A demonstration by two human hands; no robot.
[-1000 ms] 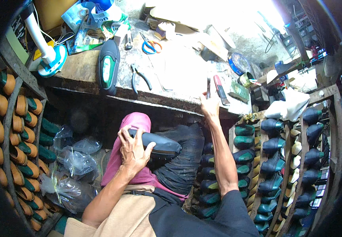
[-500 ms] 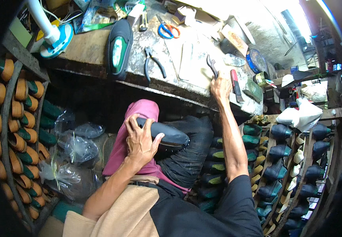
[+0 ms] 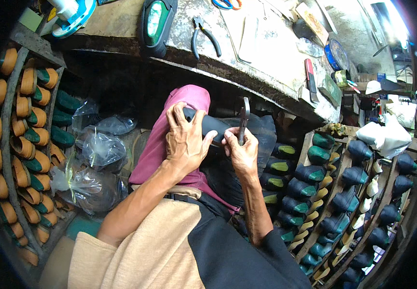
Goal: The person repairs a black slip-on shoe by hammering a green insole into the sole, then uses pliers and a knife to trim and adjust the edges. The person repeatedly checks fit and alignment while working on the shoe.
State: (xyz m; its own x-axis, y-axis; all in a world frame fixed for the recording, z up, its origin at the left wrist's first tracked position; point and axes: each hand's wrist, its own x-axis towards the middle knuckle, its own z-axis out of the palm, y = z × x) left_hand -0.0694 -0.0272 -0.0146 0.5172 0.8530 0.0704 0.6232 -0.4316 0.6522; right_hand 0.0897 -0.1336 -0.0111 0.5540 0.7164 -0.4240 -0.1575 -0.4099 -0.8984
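My left hand (image 3: 184, 144) is wrapped over a black shoe upper on its last (image 3: 211, 125), which rests across my lap by the pink cloth on my knee (image 3: 195, 95). Part of the shoe is hidden behind both hands. Upright in my right hand (image 3: 243, 153), close beside the shoe's right end, is a pair of dark metal lasting pincers (image 3: 245, 111). The fingers are closed around its lower part.
On the bench (image 3: 281, 67) ahead lie black-handled cutting pliers (image 3: 203, 38), a red-and-black knife (image 3: 310, 79) and another black shoe (image 3: 158, 24). Racks of tan shoes (image 3: 27, 115) stand left, dark shoes (image 3: 358, 176) right. Clear plastic bags (image 3: 97, 149) sit beside my left leg.
My right hand has lifted the pincers off the bench and brought them down to the shoe. The view has shifted, so the bench sits higher. My left hand keeps its hold.
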